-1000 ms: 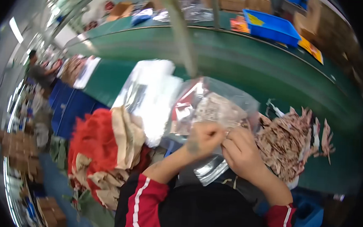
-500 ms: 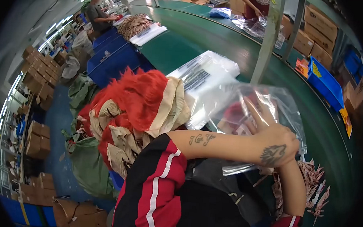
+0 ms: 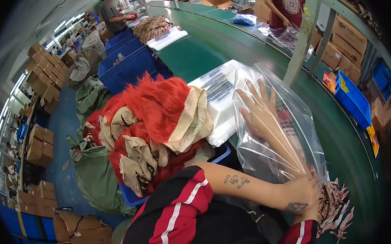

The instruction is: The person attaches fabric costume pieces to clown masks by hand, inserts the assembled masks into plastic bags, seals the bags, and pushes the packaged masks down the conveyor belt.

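Note:
My right hand is inside a clear plastic bag, fingers spread and seen through the film, with the forearm running in through the opening. My left hand is closed on the bag's mouth, around my right forearm; its fingertips are partly hidden. A reddish patch shows through the bag beside my right forearm, too unclear to name. To the left, masks with red hair and cream, toothy faces are piled in a blue bin. A stack of printed clear bags lies just beyond my right hand.
Brownish-pink, glove-like pieces lie on the green table to the right. A pillar rises beyond the bag. Blue bins stand left, a blue tray right. Two people work farther back.
My right hand has pushed farther up inside the bag and its fingers have spread. The bag now stretches along my forearm, and my left hand has come lower with its mouth.

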The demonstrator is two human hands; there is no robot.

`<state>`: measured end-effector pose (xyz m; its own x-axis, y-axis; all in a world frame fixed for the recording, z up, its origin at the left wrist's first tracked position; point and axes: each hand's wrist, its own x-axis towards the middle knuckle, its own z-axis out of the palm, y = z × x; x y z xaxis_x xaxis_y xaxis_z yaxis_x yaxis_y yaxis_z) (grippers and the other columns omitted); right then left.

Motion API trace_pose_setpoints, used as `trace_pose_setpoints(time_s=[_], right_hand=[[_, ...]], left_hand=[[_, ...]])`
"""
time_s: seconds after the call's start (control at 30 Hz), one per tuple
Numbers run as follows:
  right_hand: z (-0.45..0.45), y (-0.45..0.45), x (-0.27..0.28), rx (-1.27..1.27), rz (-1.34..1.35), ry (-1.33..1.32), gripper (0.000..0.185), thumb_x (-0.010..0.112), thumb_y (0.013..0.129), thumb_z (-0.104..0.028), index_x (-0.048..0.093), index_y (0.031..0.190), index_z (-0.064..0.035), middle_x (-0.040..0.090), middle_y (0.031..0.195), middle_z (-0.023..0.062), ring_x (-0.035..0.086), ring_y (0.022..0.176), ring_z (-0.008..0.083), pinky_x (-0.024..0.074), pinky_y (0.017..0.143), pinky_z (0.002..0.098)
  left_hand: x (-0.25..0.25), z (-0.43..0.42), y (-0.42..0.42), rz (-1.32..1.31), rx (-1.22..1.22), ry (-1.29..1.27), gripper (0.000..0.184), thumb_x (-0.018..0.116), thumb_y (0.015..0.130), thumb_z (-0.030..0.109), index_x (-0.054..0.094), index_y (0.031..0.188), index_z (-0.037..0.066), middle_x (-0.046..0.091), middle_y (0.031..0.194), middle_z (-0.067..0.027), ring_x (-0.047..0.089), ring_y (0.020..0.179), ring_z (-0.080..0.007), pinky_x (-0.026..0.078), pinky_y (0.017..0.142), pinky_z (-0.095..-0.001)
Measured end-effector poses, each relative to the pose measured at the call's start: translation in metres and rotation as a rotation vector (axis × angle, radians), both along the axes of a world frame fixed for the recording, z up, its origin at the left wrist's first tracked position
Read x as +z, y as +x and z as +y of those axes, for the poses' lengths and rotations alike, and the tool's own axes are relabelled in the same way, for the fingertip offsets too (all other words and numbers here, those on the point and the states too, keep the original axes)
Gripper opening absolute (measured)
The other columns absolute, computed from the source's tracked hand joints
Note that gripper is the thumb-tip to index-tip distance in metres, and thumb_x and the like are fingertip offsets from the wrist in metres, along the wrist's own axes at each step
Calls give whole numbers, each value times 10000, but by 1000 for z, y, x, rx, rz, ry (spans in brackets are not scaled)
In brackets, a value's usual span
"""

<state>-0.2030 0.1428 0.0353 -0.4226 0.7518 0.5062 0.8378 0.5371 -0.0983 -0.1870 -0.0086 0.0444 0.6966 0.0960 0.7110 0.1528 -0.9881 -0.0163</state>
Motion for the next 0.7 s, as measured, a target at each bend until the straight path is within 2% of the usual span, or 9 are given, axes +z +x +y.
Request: trace_pose_setpoints(time_s=[0.13,0.2,0.3,0.37,0.47,0.5,0.57,0.63,0.7], right_hand=[[8,-13,-3,-39,8,-69,545,568,926,-333,447,1444,-218,333,1535,135,238,1434,382,159,1144,605],[19,-19,-9,-42,-3,-131,548,574,922,-335,450,1443,-214,334,1534,136,245,1430,383,164,1142,605],[35,-3,-43,28,-83,-264,569,597,904,-353,458,1437,-211,351,1522,136,270,1413,394,180,1133,609],[30,13,-37,68,-142,-362,588,617,888,-371,465,1433,-210,367,1511,136,292,1398,405,192,1125,614],[-12,41,28,-458,-219,-920,580,658,848,-375,526,1380,-184,381,1501,132,299,1383,414,202,1114,624],[-33,52,34,-164,-236,-848,555,674,839,-374,554,1349,-189,443,1454,124,317,1377,405,194,1117,623],[-50,62,47,125,-244,-767,530,689,831,-373,581,1318,-195,505,1407,116,335,1371,396,187,1120,621],[-56,65,57,96,-100,-476,515,646,861,-418,581,1333,-223,466,1448,158,272,1432,389,158,1160,598],[-53,55,61,111,-166,-273,473,648,863,-392,604,1302,-222,487,1430,151,279,1431,382,152,1158,606]], left_hand=[[11,8,-7,39,118,-164,259,572,742,220,571,864,-9,574,772,-111,556,760,-252,447,693,-358],[18,10,-5,184,360,-106,292,577,765,215,540,956,-3,572,778,-110,552,748,-242,453,652,-353],[16,39,0,416,340,-293,379,644,756,243,520,1025,8,622,829,-123,646,811,-245,487,562,-337],[53,85,-38,483,419,-197,365,675,744,183,513,1023,13,642,847,-107,672,816,-235,533,623,-345],[57,141,-71,250,545,-157,254,667,729,132,504,901,41,613,700,-101,664,676,-257,533,582,-365],[73,153,-97,167,322,-259,247,646,736,114,513,920,17,606,695,-131,650,658,-310,523,552,-374],[103,160,-117,232,433,-114,240,625,725,70,542,942,6,615,716,-152,633,669,-348,515,590,-432],[151,160,-130,174,405,-20,181,601,746,71,536,899,0,610,715,-158,619,641,-347,499,575,-444],[188,162,-131,44,362,292,146,644,746,134,581,836,38,650,725,-110,677,671,-265,537,569,-338]])
